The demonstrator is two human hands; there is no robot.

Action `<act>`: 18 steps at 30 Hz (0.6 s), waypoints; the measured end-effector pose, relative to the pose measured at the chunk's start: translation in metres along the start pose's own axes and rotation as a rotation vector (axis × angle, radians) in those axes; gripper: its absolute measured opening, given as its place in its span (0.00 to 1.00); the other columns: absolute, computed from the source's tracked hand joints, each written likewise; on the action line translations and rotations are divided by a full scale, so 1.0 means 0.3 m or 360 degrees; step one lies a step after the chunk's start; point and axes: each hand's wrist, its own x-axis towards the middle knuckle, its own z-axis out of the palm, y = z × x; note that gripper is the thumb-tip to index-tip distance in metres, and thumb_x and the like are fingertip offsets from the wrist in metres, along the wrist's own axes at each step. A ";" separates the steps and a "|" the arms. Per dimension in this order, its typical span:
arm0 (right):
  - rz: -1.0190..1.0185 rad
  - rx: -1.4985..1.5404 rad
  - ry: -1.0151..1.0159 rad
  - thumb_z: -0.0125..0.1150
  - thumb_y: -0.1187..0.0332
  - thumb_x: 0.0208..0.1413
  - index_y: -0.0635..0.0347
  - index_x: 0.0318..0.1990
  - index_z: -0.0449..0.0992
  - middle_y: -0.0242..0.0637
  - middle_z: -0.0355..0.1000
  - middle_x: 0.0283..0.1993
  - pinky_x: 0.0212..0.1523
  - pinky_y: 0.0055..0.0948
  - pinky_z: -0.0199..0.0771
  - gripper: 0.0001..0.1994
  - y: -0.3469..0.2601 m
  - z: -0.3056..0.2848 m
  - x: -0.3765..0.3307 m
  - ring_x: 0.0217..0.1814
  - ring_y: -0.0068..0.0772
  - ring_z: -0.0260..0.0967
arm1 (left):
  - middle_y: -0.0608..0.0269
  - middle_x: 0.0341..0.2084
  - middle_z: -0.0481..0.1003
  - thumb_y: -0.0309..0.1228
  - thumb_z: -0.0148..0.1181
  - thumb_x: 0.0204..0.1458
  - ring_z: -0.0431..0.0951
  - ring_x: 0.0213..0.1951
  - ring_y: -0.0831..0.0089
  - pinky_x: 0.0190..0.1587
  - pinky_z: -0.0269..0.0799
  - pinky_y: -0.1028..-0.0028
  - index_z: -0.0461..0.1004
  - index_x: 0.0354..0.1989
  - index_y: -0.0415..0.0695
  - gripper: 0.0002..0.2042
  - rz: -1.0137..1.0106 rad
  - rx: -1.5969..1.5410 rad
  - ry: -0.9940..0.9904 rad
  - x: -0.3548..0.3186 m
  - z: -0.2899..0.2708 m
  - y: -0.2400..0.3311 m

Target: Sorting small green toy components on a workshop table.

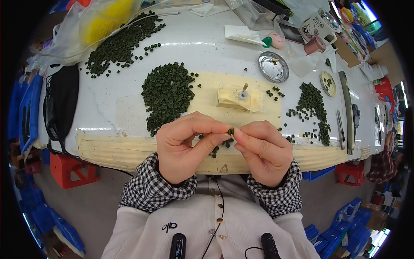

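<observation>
We see both hands meeting over the table's near edge [108, 151], the left hand [185, 144] and right hand [263, 149] pinching one small green piece [231, 131]. Behind them a dense pile of green pieces [167, 93] blocks the left, a scattered pile [314, 108] the right. Between these, a taped block with an upright pin [240, 97] stands. Bare tabletop lies left of the dense pile.
</observation>
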 end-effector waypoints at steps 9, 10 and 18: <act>0.0017 0.0002 -0.0008 0.66 0.83 0.46 0.62 0.49 0.78 0.37 0.74 0.38 0.36 0.25 0.73 0.19 -0.006 -0.001 0.002 0.36 0.31 0.72 | 0.55 0.31 0.78 0.13 0.62 0.46 0.77 0.35 0.73 0.38 0.72 0.78 0.79 0.38 0.35 0.10 0.0060 0.0060 0.0003 0.002 -0.001 0.000; 0.0021 0.0004 -0.0008 0.66 0.83 0.46 0.62 0.49 0.78 0.37 0.74 0.38 0.36 0.25 0.73 0.20 -0.007 -0.001 0.003 0.36 0.31 0.72 | 0.55 0.31 0.78 0.13 0.62 0.46 0.77 0.35 0.73 0.38 0.72 0.77 0.79 0.38 0.35 0.10 0.0060 0.0052 0.0008 0.001 -0.001 -0.001; 0.0059 0.0024 -0.0003 0.66 0.83 0.46 0.62 0.48 0.79 0.37 0.74 0.37 0.36 0.24 0.73 0.19 -0.011 0.002 0.004 0.36 0.31 0.72 | 0.55 0.31 0.79 0.13 0.62 0.46 0.78 0.34 0.71 0.37 0.72 0.76 0.79 0.38 0.36 0.11 0.0154 0.0154 0.0000 0.008 -0.003 -0.003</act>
